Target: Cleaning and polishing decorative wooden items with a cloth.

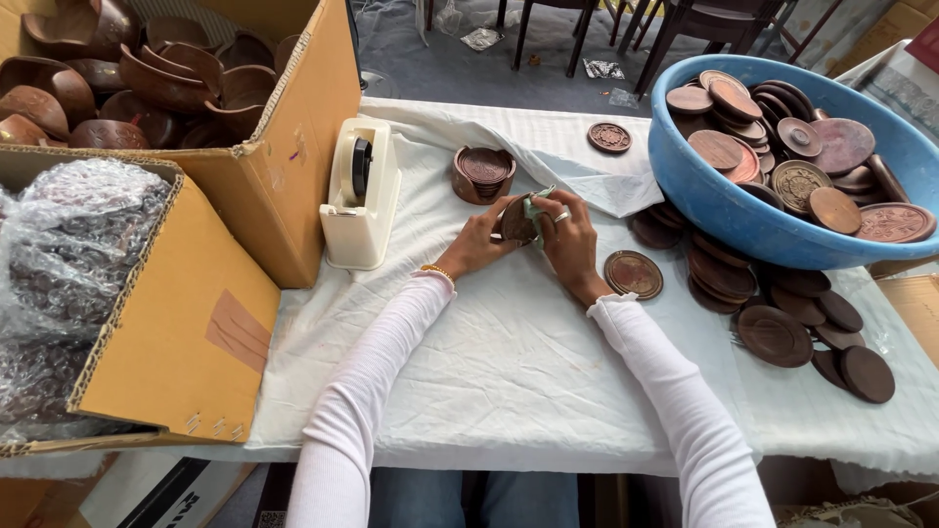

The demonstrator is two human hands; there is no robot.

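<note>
My left hand (477,244) and my right hand (567,240) meet at the middle of the table, both gripping one round brown wooden disc (515,221) held upright. A small pale green cloth (534,206) is pressed against the disc under my right fingers. Just behind the hands stands a round wooden holder (483,173) with discs stacked in it. Another carved disc (633,274) lies flat to the right of my right wrist.
A cream tape dispenser (360,196) stands left of the hands. A blue tub (758,220) of wooden discs sits at right, with loose discs (782,313) around it. Cardboard boxes of wooden bowls (147,78) and bubble wrap (68,254) fill the left. One disc (609,137) lies farther back.
</note>
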